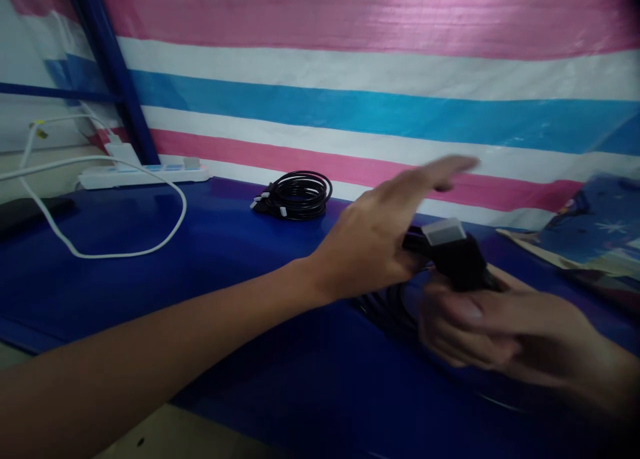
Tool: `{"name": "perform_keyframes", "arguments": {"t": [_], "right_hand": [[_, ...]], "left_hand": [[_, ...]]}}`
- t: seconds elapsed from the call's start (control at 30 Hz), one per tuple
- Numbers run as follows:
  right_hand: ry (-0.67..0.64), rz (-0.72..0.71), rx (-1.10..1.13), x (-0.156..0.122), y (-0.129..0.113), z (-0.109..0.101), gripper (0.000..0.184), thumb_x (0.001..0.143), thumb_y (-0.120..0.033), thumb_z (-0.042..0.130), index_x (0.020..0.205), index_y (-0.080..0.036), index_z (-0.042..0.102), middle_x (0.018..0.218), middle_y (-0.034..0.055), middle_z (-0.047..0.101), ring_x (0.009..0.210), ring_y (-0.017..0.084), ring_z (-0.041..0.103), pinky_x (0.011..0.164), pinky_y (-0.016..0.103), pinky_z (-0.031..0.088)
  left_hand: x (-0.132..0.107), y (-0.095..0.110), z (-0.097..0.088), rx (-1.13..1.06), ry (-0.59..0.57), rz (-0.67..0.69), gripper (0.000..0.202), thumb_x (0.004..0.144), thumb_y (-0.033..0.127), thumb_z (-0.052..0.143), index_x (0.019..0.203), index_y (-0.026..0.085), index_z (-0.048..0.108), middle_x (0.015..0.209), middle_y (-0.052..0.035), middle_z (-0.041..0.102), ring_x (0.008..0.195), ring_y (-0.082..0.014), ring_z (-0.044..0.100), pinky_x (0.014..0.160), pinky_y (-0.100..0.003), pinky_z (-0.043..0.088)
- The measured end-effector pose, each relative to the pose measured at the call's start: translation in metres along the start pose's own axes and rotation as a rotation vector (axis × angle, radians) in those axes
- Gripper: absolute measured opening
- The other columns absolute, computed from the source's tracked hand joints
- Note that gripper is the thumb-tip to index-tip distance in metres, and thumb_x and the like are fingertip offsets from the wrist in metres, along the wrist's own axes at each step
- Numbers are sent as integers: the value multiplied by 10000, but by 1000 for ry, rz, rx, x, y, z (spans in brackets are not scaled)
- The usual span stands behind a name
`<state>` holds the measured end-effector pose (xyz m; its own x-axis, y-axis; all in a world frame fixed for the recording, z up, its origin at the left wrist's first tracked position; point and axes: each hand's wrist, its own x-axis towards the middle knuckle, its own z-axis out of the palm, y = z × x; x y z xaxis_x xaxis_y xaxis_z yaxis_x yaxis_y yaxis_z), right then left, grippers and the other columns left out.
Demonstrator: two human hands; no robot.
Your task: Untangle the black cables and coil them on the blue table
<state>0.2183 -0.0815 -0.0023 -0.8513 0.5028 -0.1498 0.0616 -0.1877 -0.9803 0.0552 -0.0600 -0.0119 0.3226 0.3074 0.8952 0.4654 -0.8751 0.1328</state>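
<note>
My right hand (500,319) is closed around a black cable near its plug. The thick black plug (460,262) points up and left and has a translucent whitish cap on its end. Just left of it, my left hand (373,235) reaches across with its fingers stretched out, blurred by motion. Another black piece of the cable shows at the left thumb; whether they touch, I cannot tell. Loops of the black cable (387,309) hang below and between both hands, partly hidden by them. Farther back on the blue table (240,245) lies a coiled black cable (303,195) with whitish-capped ends.
At the back left, a white power strip (170,174) holds a white charger (123,153) with a looping white cord (115,255). A dark flat object (35,212) lies at the left edge. Striped sheeting (350,119) hangs behind. A blue patterned bag-like item (600,225) sits at the right.
</note>
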Motion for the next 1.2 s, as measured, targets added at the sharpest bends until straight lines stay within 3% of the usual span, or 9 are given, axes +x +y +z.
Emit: {"name": "perform_keyframes", "arguments": {"t": [0.13, 0.3, 0.5, 0.63, 0.77, 0.9, 1.0, 1.1, 1.2], "right_hand": [[14, -46, 51, 1, 0, 2, 607, 810, -474, 611, 452, -168, 227, 359, -74, 186, 344, 36, 183, 401, 255, 166], [77, -44, 62, 4, -2, 5, 576, 788, -401, 628, 423, -171, 246, 358, -78, 221, 323, 26, 179, 373, 229, 168], [140, 41, -110, 6, -1, 18, 493, 765, -387, 623, 406, -184, 353, 330, -50, 333, 299, 45, 290, 351, 205, 264], [76, -54, -87, 8, 2, 18, 482, 836, -417, 566, 463, -196, 357, 341, -36, 410, 324, 76, 406, 534, 269, 471], [98, -191, -21, 11, 7, 10, 490, 871, -439, 538, 503, -190, 332, 363, -80, 318, 336, 50, 326, 511, 241, 427], [38, -108, 10, 7, 9, 9, 539, 872, -494, 520, 498, -194, 273, 381, -84, 243, 342, 40, 195, 367, 214, 158], [-17, -13, 69, 4, 6, 16, 526, 847, -462, 572, 489, -197, 291, 371, -81, 256, 318, 40, 199, 339, 223, 116], [-23, -43, 157, 2, -1, 21, 500, 849, -432, 569, 499, -199, 297, 349, -86, 244, 279, 37, 172, 317, 223, 129], [63, -185, 175, 2, -8, 20, 461, 823, -377, 598, 512, -203, 307, 346, -88, 205, 290, 49, 171, 346, 231, 221]], "left_hand": [[3, -2, -7, 326, 163, 281, 472, 916, 227, 199, 1273, 120, 488, 1318, -73, 548, 1286, -199, 449, 997, -395, 368], [7, -10, -15, 513, -33, 628, 263, 922, 174, 396, 1083, 196, 603, 1150, -11, 670, 1185, -170, 552, 1052, -398, 343], [14, 3, -18, 372, -332, 125, 276, 901, 283, 445, 688, 204, 601, 637, -12, 600, 637, -142, 562, 714, -306, 408], [9, -1, -10, 218, -288, -183, 346, 886, 367, 460, 604, 186, 547, 576, -19, 540, 579, -136, 480, 628, -278, 332], [5, -13, -1, 6, -295, -583, 310, 831, 292, 474, 546, 179, 511, 551, -18, 538, 553, -133, 462, 574, -264, 311], [7, -9, -5, 53, -263, -388, 159, 808, 274, 522, 732, 186, 631, 738, -45, 632, 743, -182, 557, 691, -300, 368], [9, 2, -10, -42, -270, -211, 182, 853, 283, 509, 956, 221, 646, 885, -41, 654, 851, -185, 580, 770, -299, 383], [12, 9, -7, -244, -295, -355, 220, 914, 303, 427, 1024, 234, 605, 779, -5, 621, 746, -145, 574, 707, -261, 398], [14, 9, 2, -440, -144, -717, 119, 872, 257, 483, 951, 224, 567, 658, 33, 524, 579, -101, 498, 582, -231, 384]]}}
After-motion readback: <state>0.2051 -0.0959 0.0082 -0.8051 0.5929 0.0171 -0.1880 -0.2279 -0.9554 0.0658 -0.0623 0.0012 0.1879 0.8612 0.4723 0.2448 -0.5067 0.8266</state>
